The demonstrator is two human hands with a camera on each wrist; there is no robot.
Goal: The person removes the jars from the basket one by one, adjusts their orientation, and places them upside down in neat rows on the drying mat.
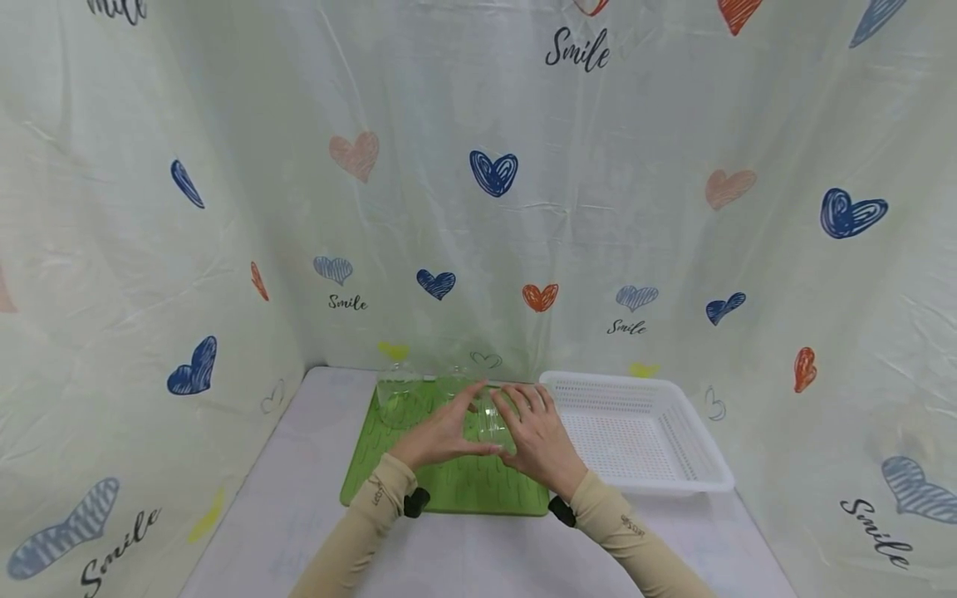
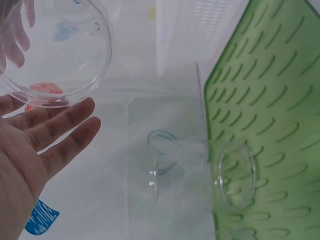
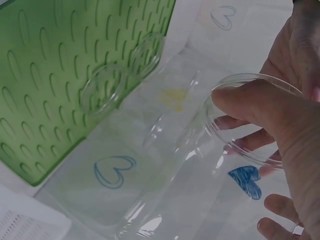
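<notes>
Between both hands, over the green mat [image 1: 449, 490], is a clear, see-through cup [image 1: 491, 421] with a round rim. My left hand [image 1: 441, 432] curves round its left side, its thumb low and fingers spread; in the left wrist view its fingers [image 2: 65, 122] lie along the rim. My right hand [image 1: 544, 436] grips the other side, its thumb across the rim in the right wrist view. Behind the hands, two more clear cups stand on the mat: a bigger-looking one [image 1: 399, 397] at the left and another [image 1: 452, 382] beside it.
A white basket [image 1: 703, 432] with perforated walls stands right of the mat, close to my right hand. The white table [image 1: 284, 473] extends around both. Patterned curtain sheeting [image 1: 449, 216] with hearts and "Smile" encloses the back and sides.
</notes>
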